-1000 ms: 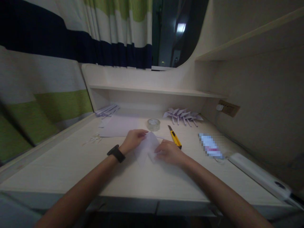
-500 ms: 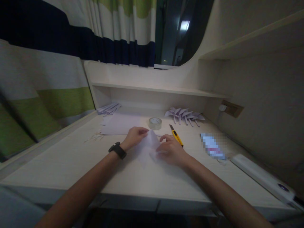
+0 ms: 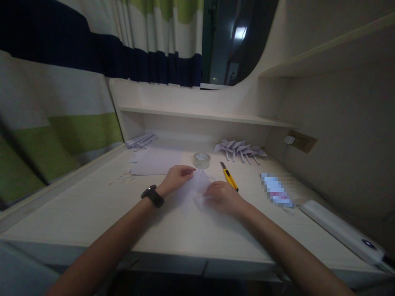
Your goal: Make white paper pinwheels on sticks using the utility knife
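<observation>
A small white piece of paper with a raised peak and folded flaps is between my two hands on the desk. My left hand, with a dark watch on its wrist, pinches the paper's top left part. My right hand has its fingers curled at the paper's lower right flap; they are blurred by motion, and the fingertips are partly hidden. Just beyond the paper stands a roll of clear tape. A yellow utility knife lies to the right, close to my right hand, its blade out.
Paper sheets lie at the back left, beside rolled paper sticks and scraps. Several paper pinwheels are at the back right. A blurred-out phone and a long white device lie on the right.
My right hand has drawn down slightly, its fingers now lower along the paper's right side. The paper's right flap has shifted a little. My left hand stays nearly in place.
</observation>
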`<state>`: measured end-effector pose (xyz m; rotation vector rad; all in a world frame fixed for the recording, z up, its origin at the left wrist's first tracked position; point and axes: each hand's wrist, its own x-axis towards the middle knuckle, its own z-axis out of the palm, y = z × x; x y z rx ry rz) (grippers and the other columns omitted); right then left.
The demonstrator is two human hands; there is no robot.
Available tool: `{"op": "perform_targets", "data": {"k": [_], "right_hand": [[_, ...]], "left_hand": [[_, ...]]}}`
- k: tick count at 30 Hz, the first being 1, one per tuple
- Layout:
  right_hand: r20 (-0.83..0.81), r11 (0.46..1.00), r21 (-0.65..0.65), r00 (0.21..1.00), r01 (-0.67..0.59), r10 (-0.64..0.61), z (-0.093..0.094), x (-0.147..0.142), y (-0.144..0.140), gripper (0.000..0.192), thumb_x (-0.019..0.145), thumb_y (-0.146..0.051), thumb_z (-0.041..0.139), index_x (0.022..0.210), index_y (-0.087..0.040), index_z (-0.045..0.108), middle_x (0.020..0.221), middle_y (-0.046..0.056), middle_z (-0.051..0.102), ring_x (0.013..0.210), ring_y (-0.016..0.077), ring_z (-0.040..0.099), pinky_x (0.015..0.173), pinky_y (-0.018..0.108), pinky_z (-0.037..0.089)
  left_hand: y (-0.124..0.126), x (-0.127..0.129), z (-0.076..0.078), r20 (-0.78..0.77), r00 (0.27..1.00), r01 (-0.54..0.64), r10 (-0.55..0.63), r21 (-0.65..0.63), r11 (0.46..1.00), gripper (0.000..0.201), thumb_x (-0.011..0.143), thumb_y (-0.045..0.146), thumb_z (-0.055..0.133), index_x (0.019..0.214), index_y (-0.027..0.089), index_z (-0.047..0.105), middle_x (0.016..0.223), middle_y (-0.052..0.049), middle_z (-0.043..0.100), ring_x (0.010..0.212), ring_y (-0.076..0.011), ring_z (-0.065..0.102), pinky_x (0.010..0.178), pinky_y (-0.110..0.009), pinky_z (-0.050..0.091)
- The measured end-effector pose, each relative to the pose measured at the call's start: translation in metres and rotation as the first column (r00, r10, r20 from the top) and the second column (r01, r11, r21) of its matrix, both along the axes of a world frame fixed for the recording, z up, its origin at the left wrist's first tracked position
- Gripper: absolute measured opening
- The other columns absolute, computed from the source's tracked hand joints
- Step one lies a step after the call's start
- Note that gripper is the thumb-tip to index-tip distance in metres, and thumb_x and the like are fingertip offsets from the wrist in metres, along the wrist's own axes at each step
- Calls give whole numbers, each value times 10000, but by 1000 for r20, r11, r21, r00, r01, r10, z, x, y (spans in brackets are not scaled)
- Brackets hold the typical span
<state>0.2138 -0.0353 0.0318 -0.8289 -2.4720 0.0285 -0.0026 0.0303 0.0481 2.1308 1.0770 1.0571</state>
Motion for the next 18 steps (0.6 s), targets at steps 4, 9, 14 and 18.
{"op": "perform_targets", "data": {"k": [4,9,14,18], "right_hand": [[-26,999,-19,999,37,-38,0,1,-1,109,791,-239,641,866,-186,700,815,63,714,788,186,657,751,289,483],[-28,1000,-10,999,29,-29,2,-1,-2,95,795,-207,626,850,-186,701,827,64,715,800,187,653,764,297,483],[-38,999,48,999,23,-21,3,-1,0,124,780,-167,624,883,-187,690,866,63,712,827,196,639,785,314,478],[-90,993,120,996,21,-10,0,0,5,153,768,-147,625,906,-183,684,878,70,709,833,201,632,798,332,473]], "left_hand": [[-1,1,0,-29,999,23,-22,32,999,237,757,224,596,951,197,730,918,-68,730,823,-215,665,791,-336,496],[-8,3,3,-66,997,49,-39,158,986,156,745,214,629,841,233,751,897,-59,685,838,-198,621,752,-301,478],[-17,-1,0,-140,990,41,-5,256,966,170,764,231,626,873,256,755,791,-47,653,737,-177,589,711,-296,459],[-21,-3,-7,-158,984,110,-85,157,981,256,799,180,549,972,218,734,895,-51,721,777,-175,637,721,-280,467]]}}
